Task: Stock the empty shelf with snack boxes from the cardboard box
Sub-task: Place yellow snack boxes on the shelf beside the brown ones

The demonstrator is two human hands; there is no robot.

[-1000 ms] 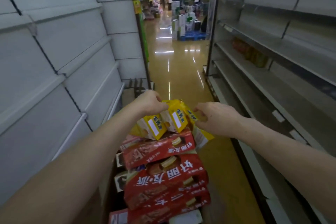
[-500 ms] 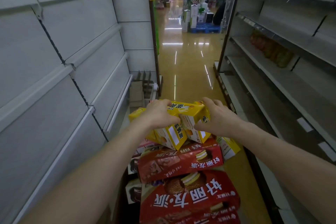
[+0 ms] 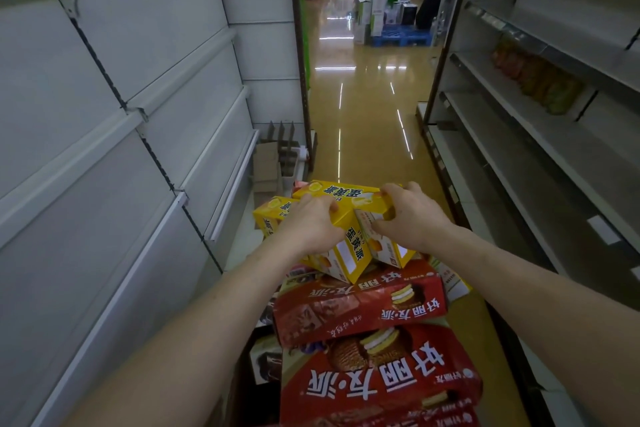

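Yellow snack boxes [image 3: 346,196] are bunched between both hands, just above a stack of red snack boxes [image 3: 360,308] in the aisle. The left hand [image 3: 311,227] curls its fingers over the left boxes from above. The right hand [image 3: 414,218] grips the right end, fingers wrapped round it. Both forearms stretch forward. Grey shelves [image 3: 145,107] flank a glossy tan floor [image 3: 363,97], with a blue pallet [image 3: 401,38] far down it.

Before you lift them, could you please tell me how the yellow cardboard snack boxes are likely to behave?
Probably stiff: the yellow cardboard snack boxes show crisp edges under the left hand and right hand. Likely light, since several are gripped together. They sit at different angles, so one may slip onto the red cardboard boxes below.
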